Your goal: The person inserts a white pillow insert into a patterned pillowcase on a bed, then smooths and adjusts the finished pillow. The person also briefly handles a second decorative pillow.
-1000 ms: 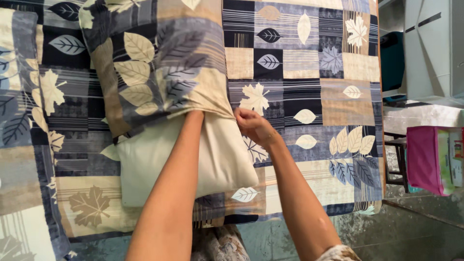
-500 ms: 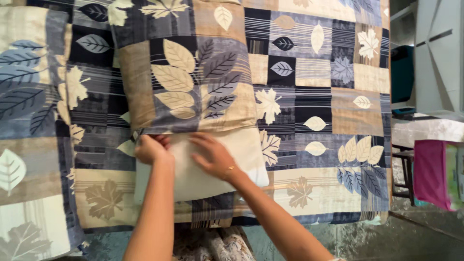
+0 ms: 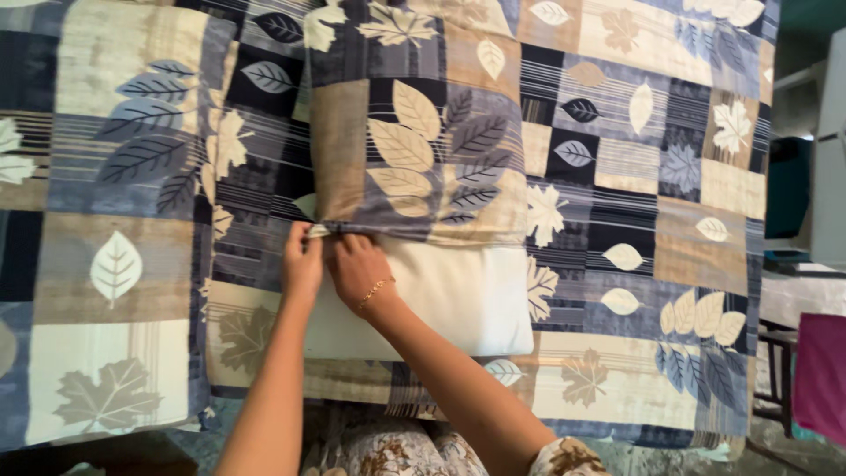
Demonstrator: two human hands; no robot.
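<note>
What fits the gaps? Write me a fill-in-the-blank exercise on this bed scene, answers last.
1. The left hand and right hand both pinch the open edge of the leaf-patterned patchwork pillowcase at its ____ corner.
2. The plain pillow sticking out of it is ____ in colour.
3. A thin ____ bracelet circles the right wrist.
4. The pillow lies on a bedsheet printed with ____.

Answers: left; cream; gold; leaves

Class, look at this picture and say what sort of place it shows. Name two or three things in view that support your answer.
Most likely a bedroom in a home. A bed sheet with a leaf patchwork print covers a bed, and both hands, the left hand and right hand, grip the edge of a matching pillowcase half covering a cream pillow.
</note>
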